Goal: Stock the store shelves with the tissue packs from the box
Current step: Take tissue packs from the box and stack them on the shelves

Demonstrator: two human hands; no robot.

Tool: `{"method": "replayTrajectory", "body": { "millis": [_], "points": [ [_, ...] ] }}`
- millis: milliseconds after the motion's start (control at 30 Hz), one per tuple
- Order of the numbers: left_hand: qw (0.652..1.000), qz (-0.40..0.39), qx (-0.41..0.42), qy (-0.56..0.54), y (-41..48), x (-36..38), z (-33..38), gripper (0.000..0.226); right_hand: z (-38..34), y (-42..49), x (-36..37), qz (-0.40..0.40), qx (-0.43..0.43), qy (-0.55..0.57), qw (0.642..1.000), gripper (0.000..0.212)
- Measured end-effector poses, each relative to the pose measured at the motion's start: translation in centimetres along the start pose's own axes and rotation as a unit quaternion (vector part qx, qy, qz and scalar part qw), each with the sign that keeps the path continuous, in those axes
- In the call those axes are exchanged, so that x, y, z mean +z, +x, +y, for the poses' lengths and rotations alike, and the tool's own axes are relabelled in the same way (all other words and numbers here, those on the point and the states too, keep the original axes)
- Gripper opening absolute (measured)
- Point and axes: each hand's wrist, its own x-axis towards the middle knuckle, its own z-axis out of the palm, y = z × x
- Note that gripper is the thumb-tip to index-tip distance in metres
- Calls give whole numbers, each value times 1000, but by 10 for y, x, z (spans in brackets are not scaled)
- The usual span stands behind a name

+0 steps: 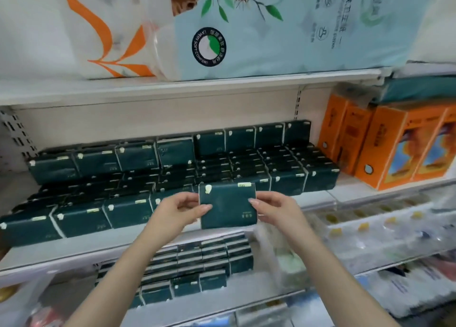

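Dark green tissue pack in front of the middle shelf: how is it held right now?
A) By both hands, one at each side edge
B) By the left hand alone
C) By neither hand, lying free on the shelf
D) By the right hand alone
A: the left hand pinches the left edge of the dark green tissue pack and the right hand pinches its right edge, so the pack is held upright between them.

Bright, even light; soft blur throughout, wide-angle bending at edges.
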Motion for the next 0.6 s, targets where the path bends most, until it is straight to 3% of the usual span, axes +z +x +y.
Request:
{"method": "replayTrajectory", "body": {
  "millis": [300,500,600],
  "points": [
    [999,41,17,-9,81,10,23,31,-20,100,-18,-43,-11,15,999,20],
    [996,82,27,2,126,18,30,35,-30,154,-31,-68,-22,8,997,32],
    [995,98,16,-12,148,19,27,32,-37,178,-34,-76,-11,13,997,21]
  ]
}}
